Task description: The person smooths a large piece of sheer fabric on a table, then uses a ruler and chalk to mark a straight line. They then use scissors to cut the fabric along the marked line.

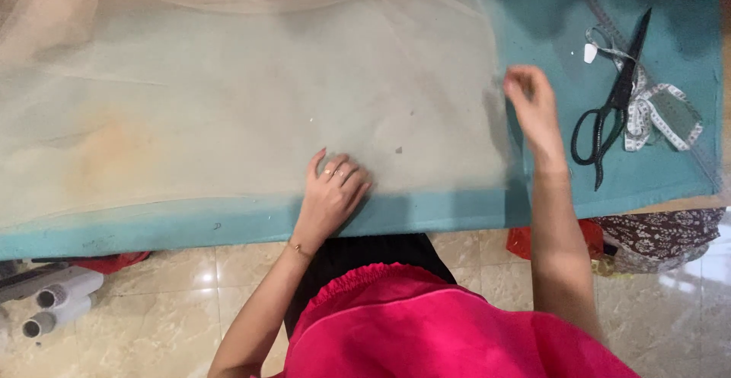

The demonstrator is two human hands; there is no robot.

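1. A sheer pale cloth (pixel 228 96) is spread over a teal table (pixel 190 226), its long axis running from 9 to 3 o'clock

2. The left hand (pixel 333 188) is laid flat on the cloth's near edge, fingers spread, nothing clamped

3. The right hand (pixel 533 104) is raised at the cloth's 3 o'clock edge; its fingers look pinched on the edge, though motion blur leaves this uncertain

4. The cloth lies toward 9 o'clock from the right hand, which is the nearer one to that side edge

5. Black scissors (pixel 613 104) are seen at 3 o'clock of the right hand, resting across a coiled tape measure (pixel 662 111)

6. No containers are seen on the table
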